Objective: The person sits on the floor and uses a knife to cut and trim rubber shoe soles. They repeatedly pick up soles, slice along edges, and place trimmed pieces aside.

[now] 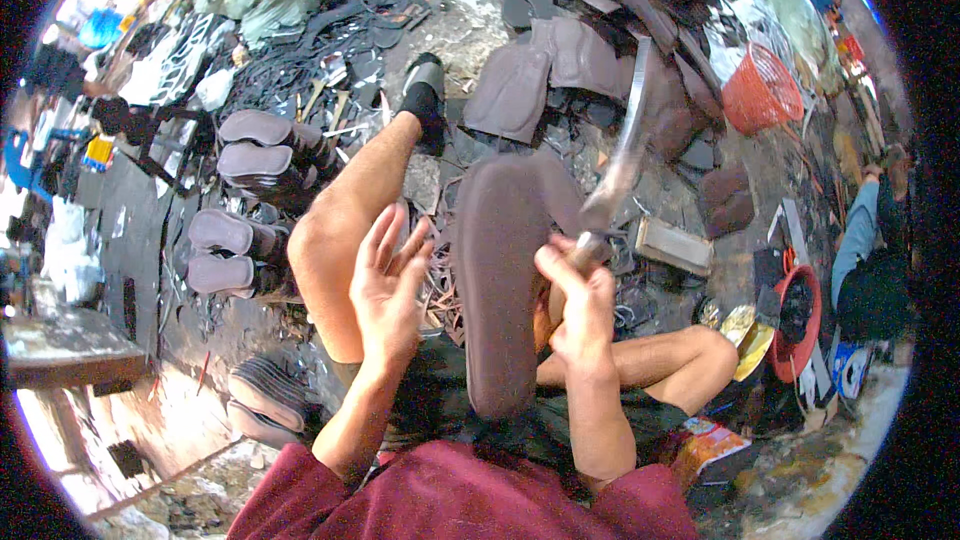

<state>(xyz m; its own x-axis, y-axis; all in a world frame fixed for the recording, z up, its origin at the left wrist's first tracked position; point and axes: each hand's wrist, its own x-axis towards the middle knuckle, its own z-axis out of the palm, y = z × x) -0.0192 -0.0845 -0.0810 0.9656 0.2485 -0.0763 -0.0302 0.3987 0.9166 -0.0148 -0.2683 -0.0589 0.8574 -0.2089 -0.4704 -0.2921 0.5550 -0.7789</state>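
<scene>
A long brown shoe sole (497,285) lies lengthwise between my bent legs, its wide end away from me. My left hand (388,305) is raised just left of the sole, fingers spread, with nothing in it. On the other side, my right hand (580,310) is closed around the handle of a long knife (628,145). The slightly curved blade points up and away from me, partly smeared by motion. Beyond the sole lie moulded brown sole sheets (508,95), partly overlapping. What supports the sole is hidden beneath it.
Paired soles (250,145) stand stacked left of my knee, with striped soles (268,395) nearer me. Dark offcuts cover the far floor. At right are a red basket (762,90), a rectangular block (675,245) and a red tub (798,325). Another person's sleeve (860,225) shows far right.
</scene>
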